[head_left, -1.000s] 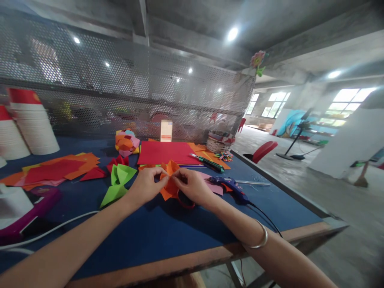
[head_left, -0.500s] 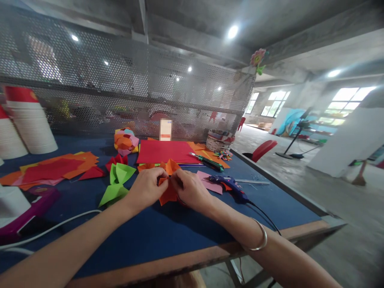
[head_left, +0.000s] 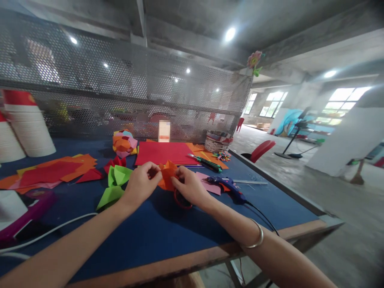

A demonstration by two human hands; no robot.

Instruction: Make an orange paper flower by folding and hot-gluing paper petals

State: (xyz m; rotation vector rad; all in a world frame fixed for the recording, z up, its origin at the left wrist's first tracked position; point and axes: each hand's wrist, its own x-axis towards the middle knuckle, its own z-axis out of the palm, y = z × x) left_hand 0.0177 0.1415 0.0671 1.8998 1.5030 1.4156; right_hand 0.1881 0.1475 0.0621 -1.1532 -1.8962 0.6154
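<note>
An orange folded paper (head_left: pixel 167 176) is between my two hands, above the blue tabletop. My left hand (head_left: pixel 144 181) pinches its left edge with thumb and forefinger. On the other side my right hand (head_left: pixel 189 185) grips its right edge, thumb in front. Below my right hand lies a red loop, perhaps a scissors handle (head_left: pixel 182 200), partly covered by the hand. Green folded paper pieces (head_left: pixel 111 197) rest left of my left hand, with red folded ones (head_left: pixel 90 175) behind them. To the right, a blue glue gun (head_left: pixel 229 186) lies beside pink paper (head_left: pixel 210 185).
Behind my hands are red paper sheets (head_left: pixel 166 152), a green utility knife (head_left: pixel 208 163) and a woven basket (head_left: pixel 218 141). A paper ball (head_left: pixel 124 143), orange and red sheets (head_left: pixel 51 172) and stacked paper cups (head_left: pixel 28 124) stand or lie at left. A purple tape dispenser (head_left: pixel 30 216) sits front left.
My hands have shifted slightly and the orange paper has turned, so its broad face now shows between them. The red loop under my right hand has become more visible.
</note>
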